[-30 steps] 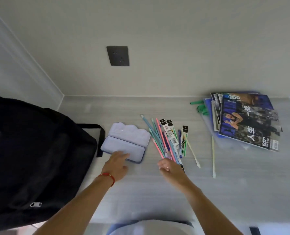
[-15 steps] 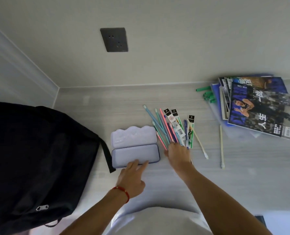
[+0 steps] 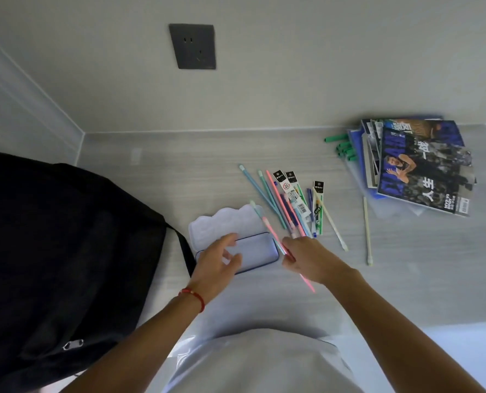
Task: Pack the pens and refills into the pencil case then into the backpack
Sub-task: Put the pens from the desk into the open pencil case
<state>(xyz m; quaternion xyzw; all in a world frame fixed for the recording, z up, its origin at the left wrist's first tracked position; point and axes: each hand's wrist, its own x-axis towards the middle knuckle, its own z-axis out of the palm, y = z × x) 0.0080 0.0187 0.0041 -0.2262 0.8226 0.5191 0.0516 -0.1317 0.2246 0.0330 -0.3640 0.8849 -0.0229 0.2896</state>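
Observation:
A pale lilac pencil case point(image 3: 260, 251) lies open on the desk, its scalloped lid point(image 3: 227, 221) folded back. My left hand point(image 3: 217, 262) rests on the case's left part with fingers spread. My right hand point(image 3: 309, 258) pinches a pink pen and a teal pen point(image 3: 267, 226), held slanted over the case's right end. A pile of pens and packaged refills point(image 3: 290, 202) lies just right of the case. Two pale yellow pens point(image 3: 367, 231) lie further right. The black backpack point(image 3: 65, 251) stands at the left.
A stack of magazines point(image 3: 423, 168) sits at the back right on blue folders, with green markers point(image 3: 344, 148) beside it. A dark wall socket point(image 3: 193, 46) is on the wall above. The desk's front edge is near my body.
My right hand has picked two pens out of the pile and brought them left over the case. My left hand has moved up onto the case.

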